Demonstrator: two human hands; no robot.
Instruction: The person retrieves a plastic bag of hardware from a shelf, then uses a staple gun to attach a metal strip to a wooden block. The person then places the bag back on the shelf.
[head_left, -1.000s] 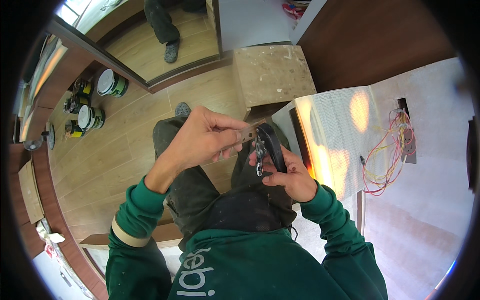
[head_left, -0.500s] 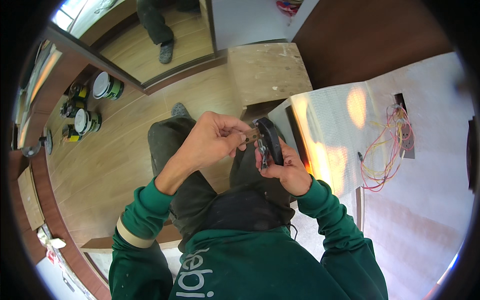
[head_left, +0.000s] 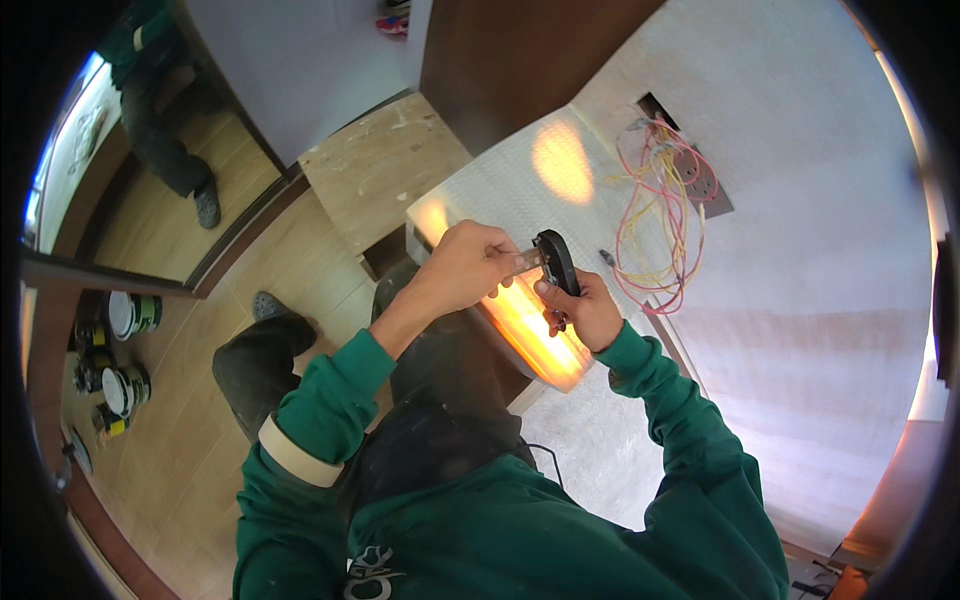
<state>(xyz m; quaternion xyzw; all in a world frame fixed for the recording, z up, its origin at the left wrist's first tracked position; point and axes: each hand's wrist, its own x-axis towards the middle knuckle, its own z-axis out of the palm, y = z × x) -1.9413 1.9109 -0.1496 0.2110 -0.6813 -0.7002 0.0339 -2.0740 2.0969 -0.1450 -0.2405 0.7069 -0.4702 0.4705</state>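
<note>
My right hand (head_left: 587,309) is closed around a black curved hand tool (head_left: 556,258) with metal parts along its inner side; its exact kind I cannot make out. A flat strip, partly see-through or shiny (head_left: 529,261), runs from the tool to my left hand (head_left: 468,266), whose thumb and fingers pinch its end. Both hands are raised in front of me, over a ledge covered in bubble wrap (head_left: 490,200). My fingers hide part of the strip and of the tool's lower end. A roll of pale tape (head_left: 298,455) sits around my left sleeve.
Red and yellow wires (head_left: 660,220) hang from an opening beside a wall socket plate (head_left: 704,180). A worn wooden box (head_left: 385,150) stands beyond the ledge. Several paint buckets (head_left: 125,388) are on the wooden floor (head_left: 190,430) at left, near a mirror (head_left: 170,190).
My view and body have turned right, so the wires and lit bubble wrap sit nearer the middle. Both hands still hold the tool and strip; the tool is tilted differently.
</note>
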